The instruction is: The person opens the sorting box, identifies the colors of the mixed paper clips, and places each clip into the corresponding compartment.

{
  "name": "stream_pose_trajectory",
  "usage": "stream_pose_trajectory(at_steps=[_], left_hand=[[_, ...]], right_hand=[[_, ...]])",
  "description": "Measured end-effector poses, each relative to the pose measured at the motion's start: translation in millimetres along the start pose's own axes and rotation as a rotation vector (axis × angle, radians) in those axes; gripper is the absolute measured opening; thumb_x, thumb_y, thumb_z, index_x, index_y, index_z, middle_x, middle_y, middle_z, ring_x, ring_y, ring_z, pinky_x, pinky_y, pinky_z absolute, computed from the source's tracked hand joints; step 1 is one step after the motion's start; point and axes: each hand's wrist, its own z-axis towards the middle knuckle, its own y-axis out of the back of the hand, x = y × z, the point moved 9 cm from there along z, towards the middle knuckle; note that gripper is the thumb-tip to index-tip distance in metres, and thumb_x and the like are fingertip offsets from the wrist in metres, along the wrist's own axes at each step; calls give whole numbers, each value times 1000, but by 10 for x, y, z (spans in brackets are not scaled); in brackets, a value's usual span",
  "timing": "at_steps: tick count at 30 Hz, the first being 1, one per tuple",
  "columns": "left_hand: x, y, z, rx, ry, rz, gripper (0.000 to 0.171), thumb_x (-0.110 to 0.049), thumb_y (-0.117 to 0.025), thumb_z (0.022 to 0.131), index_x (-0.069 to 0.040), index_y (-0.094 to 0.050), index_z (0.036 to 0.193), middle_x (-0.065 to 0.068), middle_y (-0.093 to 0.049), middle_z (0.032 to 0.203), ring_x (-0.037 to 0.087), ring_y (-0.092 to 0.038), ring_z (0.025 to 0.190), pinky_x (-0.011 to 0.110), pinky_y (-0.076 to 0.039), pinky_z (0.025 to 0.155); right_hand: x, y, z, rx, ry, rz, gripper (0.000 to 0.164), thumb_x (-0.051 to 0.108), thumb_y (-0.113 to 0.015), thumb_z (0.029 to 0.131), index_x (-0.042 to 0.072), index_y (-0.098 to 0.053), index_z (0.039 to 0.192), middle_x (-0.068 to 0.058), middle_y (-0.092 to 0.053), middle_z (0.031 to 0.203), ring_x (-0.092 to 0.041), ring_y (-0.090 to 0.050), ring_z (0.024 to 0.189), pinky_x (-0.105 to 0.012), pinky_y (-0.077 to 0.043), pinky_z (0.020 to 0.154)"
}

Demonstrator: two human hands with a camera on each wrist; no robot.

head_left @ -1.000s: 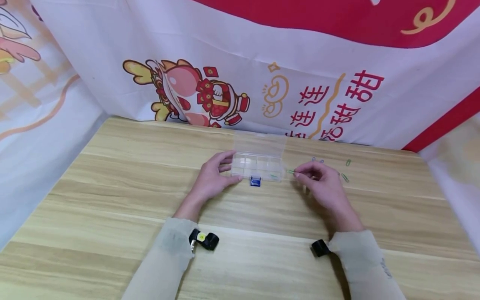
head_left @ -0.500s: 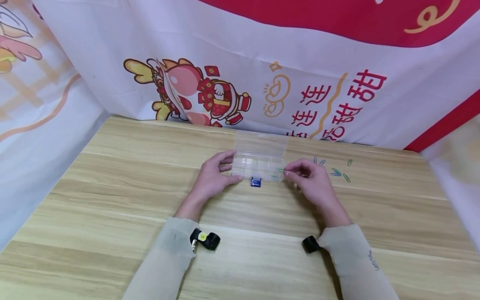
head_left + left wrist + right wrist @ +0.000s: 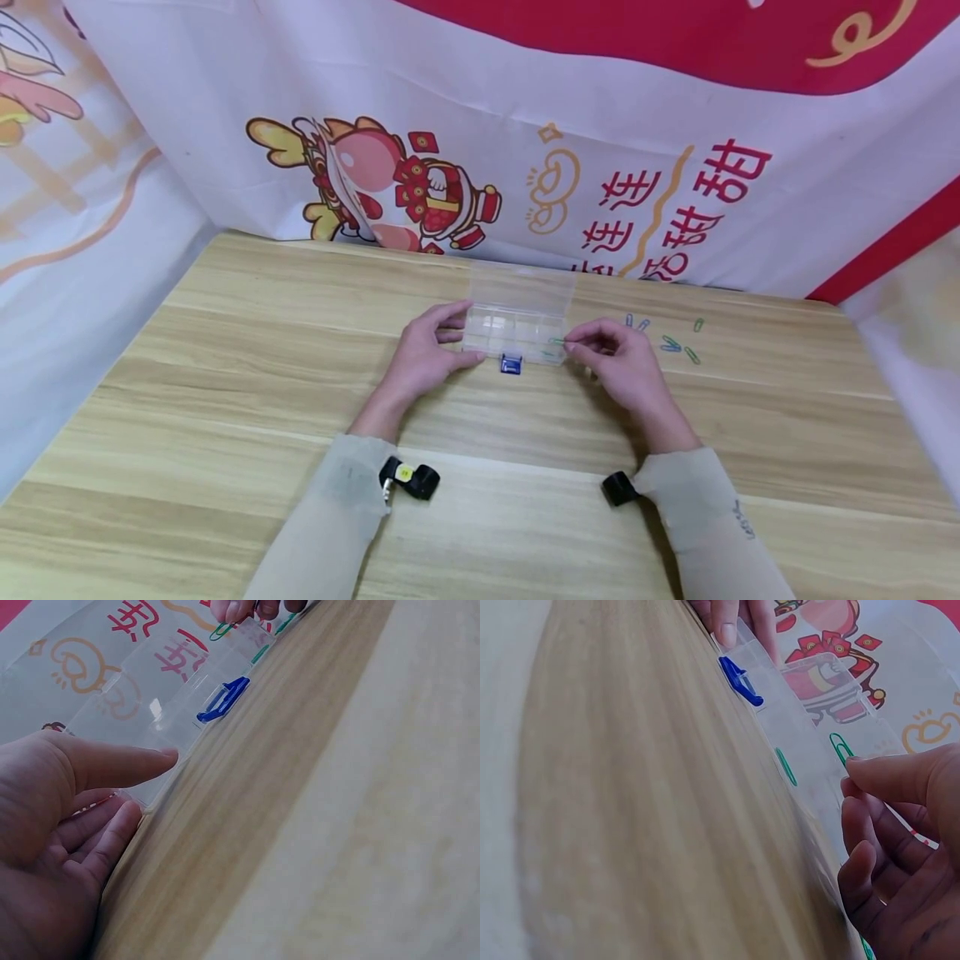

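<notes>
A clear plastic compartment box lies on the table, its see-through lid swung back and its blue latch at the front edge. My left hand grips the box's left end, thumb at the front and fingers behind. Between thumb and forefinger, my right hand pinches a green paper clip over the box's right end. Another green paper clip shows in the front right compartment.
Right of the right hand lie several loose paper clips: blue ones toward the back, a green one and another green one farther right. A printed cloth hangs along the table's back edge.
My right hand has moved left with the green paper clip, from beside the box to over its right end, and has hardly moved since. The left hand stays in place.
</notes>
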Motion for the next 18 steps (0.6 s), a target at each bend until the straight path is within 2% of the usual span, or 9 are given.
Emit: stream_pose_trajectory(at_steps=[18], left_hand=[[8, 1, 5, 0, 2, 4, 81, -6, -92, 84, -22, -58, 156, 11, -64, 145, 32, -67, 130, 44, -58, 114]], right_hand=[[2, -22, 0, 8, 13, -16, 13, 17, -76, 100, 13, -78, 112, -7, -71, 111, -23, -61, 96, -25, -56, 69]])
